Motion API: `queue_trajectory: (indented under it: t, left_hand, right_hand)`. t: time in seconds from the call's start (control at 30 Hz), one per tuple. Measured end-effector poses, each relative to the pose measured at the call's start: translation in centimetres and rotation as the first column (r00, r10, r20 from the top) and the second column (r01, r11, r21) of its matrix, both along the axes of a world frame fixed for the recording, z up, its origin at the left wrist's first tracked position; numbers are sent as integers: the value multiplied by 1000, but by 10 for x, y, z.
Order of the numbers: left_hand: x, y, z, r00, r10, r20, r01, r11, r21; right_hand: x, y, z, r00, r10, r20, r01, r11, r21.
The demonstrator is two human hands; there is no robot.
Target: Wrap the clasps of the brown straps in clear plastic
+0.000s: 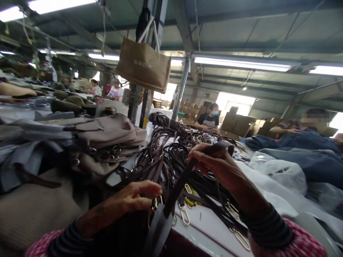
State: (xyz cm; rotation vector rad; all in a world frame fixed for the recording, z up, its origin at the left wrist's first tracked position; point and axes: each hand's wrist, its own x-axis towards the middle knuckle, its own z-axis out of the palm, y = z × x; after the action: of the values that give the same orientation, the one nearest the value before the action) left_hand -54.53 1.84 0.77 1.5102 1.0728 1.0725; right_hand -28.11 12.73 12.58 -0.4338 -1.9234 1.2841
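My right hand (214,162) is closed on a dark brown leather strap (178,187), pinched between thumb and fingers. The strap slants down to the left, and a loop of it bends over the knuckles. At its lower end is a grey flat piece (159,228), partly in shadow. My left hand (131,200) reaches in from the left with its fingers stretched out and apart, close to a gold-coloured metal clip; nothing shows in its grasp. Behind both hands lies a heap of dark straps (177,142). Gold oval rings (184,216) hang from several strap ends on the white tabletop (206,221).
Beige bags (109,134) with metal eyelets are piled at left. On the right lie clear plastic wrapping (281,169) and dark blue fabric (313,160). A brown tote bag (143,66) hangs from a post. Several people work farther back, one (210,117) near cardboard boxes (237,121).
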Motion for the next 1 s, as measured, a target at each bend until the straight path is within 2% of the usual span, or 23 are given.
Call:
queue_trajectory:
  t: [0.1, 0.23, 0.37, 0.5, 0.57, 0.63, 0.73, 0.8, 0.9, 0.93, 1.0]
  left_hand:
    - [1, -5, -25, 994, -110, -29, 105, 985, -136]
    - [17, -3, -42, 990, -42, 137, 64, 985, -158]
    - [22, -4, -42, 967, -9, 254, 48, 988, -148]
    - [23, -3, -29, 959, 22, 283, 11, 993, -116]
    - [23, 2, -14, 961, 57, 271, -31, 995, -100]
    - [25, 9, 10, 962, 73, 263, -56, 996, -70]
    - [31, 21, 64, 955, 49, 292, -55, 998, 13]
    - [38, 25, 104, 948, 12, 317, -41, 995, 87]
    - [49, 28, 151, 945, -9, 328, -59, 978, 198]
    - [52, 28, 161, 946, 5, 324, -84, 969, 232]
    - [52, 28, 169, 947, 73, 314, -166, 945, 281]
  right_hand:
    - [0, 1, -3, 1000, -21, -4, 21, 1000, 15]
    - [0, 3, 7, 999, -28, -23, 30, 997, 67]
    - [2, 2, 22, 996, -85, -29, 88, 988, 123]
    - [3, 2, 43, 995, -90, -48, 97, 981, 170]
    - [4, 3, 60, 996, -79, -47, 87, 973, 213]
    - [2, 4, 80, 996, -80, -33, 86, 952, 293]
    - [-8, 1, 112, 998, -63, 6, 55, 901, 430]
    - [-19, -4, 126, 999, -38, 38, 17, 887, 461]
    - [-32, -8, 126, 997, 22, 78, -49, 928, 370]
    - [-33, -8, 119, 997, 45, 64, -63, 952, 300]
    - [-28, -3, 94, 991, 128, -24, -126, 988, 85]
